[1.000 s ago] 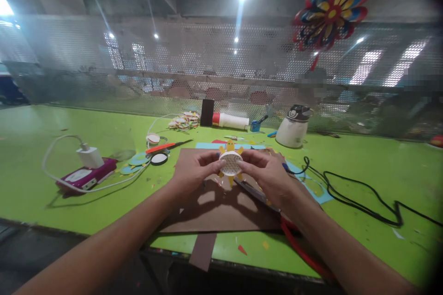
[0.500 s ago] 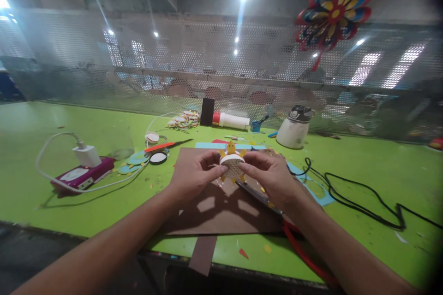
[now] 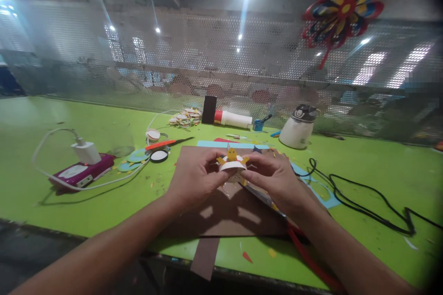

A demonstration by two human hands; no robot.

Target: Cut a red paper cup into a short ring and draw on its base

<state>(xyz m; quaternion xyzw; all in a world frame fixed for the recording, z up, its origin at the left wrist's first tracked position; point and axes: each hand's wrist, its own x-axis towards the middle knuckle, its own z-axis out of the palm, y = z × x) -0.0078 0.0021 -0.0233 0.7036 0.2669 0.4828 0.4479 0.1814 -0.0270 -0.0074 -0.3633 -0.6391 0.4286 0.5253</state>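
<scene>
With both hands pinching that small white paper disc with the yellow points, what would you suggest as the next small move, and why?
Probably tilt the white disc back to face the camera. The left hand and right hand pinch it above the brown card, but it lies nearly edge-on, so only its rim and yellow points show; its face cannot be checked.

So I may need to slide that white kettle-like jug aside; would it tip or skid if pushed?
The white jug looks squat and wide at its base, so it would probably slide across the green table rather than tip. Its dark lid sits high, so a low push seems safer. Whether it holds liquid cannot be told; if full, it may feel heavy.
</scene>
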